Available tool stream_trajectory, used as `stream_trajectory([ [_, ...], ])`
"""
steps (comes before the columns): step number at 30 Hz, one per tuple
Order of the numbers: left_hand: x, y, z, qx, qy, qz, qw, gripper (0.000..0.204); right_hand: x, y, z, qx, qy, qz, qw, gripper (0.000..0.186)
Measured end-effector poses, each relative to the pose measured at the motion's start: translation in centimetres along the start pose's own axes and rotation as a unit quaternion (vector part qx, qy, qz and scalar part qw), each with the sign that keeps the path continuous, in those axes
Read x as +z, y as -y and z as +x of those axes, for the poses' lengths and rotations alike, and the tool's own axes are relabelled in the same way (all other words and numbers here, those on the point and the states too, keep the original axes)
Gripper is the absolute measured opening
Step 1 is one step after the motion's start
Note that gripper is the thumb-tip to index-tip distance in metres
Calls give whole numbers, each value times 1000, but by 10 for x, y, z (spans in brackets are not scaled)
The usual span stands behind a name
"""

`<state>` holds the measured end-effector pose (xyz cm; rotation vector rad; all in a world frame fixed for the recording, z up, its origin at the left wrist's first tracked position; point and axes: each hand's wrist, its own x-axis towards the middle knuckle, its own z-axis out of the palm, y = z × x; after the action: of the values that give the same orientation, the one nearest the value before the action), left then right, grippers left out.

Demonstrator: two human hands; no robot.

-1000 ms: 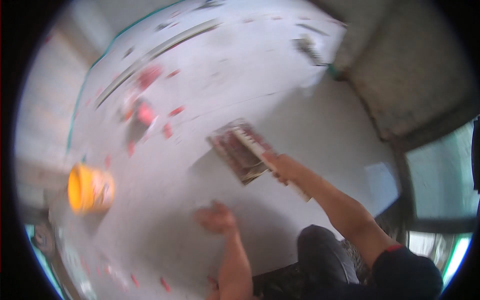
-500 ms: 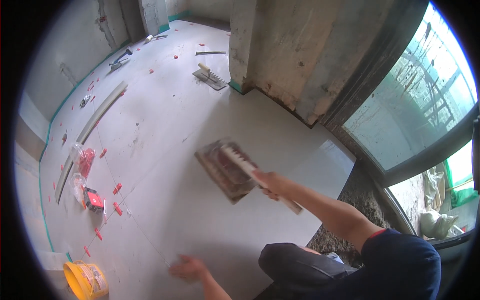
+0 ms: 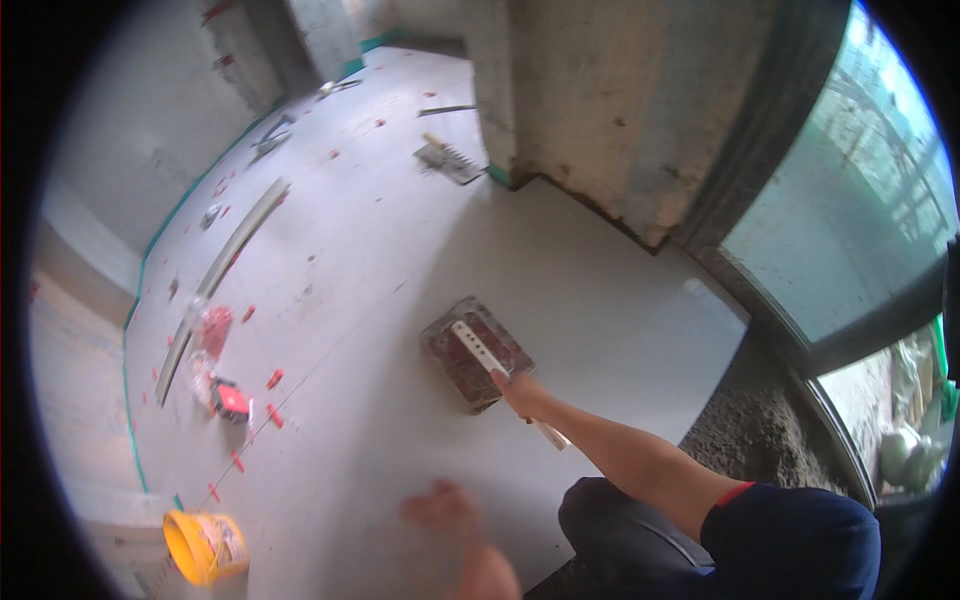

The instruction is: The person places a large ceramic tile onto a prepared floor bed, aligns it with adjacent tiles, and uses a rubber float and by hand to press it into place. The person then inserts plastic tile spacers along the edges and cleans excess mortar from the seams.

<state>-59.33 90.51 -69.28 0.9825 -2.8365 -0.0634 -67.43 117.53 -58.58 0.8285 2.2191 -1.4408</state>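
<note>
I've got my right hand (image 3: 520,393) wrapped around the pale, hole-studded handle (image 3: 475,340) of a flat rectangular tool (image 3: 470,370), fingers closed about it, with the handle's tail end poking out past my grip. Taking the yellow bucket (image 3: 222,545) as my mark, the tool sits well off to its right and farther out, over the smooth grey floor (image 3: 620,320). Its top is dark reddish, smeared with pale grime. My left hand (image 3: 440,508) is nearer the bucket, off to its right; it's blurred, but it seems bare, fingers loosely spread. My bent knee (image 3: 610,520) shows farther right of the bucket than that hand.

Just beyond the bucket, small red clips (image 3: 275,379) run outward across the floor. Past the nearest of them, also beyond the bucket, lie a red-and-black box (image 3: 231,401) and a clear bag with red pieces (image 3: 213,328), then a long grey strip (image 3: 232,247). Farthest from the bucket of these, out and to its right, a notched trowel (image 3: 450,162) lies with its handle up.
</note>
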Motion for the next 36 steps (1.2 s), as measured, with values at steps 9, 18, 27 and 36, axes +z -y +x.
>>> stream_trajectory([
  [9, -8, -69, -21, 32, 43, 12, 998, 86, -90, 45, -17, -23, -13, 119, 993, 56],
  [18, -14, -93, -34, 54, 62, 56, 995, 85, -138, -27, 53, 18, -122, 69, 990, 63],
  [27, -12, -90, -34, 73, 32, 47, 996, 85, -167, -30, 58, 29, -264, 2, 964, 66],
  [36, -3, -69, -16, 77, 23, 50, 995, 86, -182, 12, 26, -75, -208, 16, 975, 64],
])
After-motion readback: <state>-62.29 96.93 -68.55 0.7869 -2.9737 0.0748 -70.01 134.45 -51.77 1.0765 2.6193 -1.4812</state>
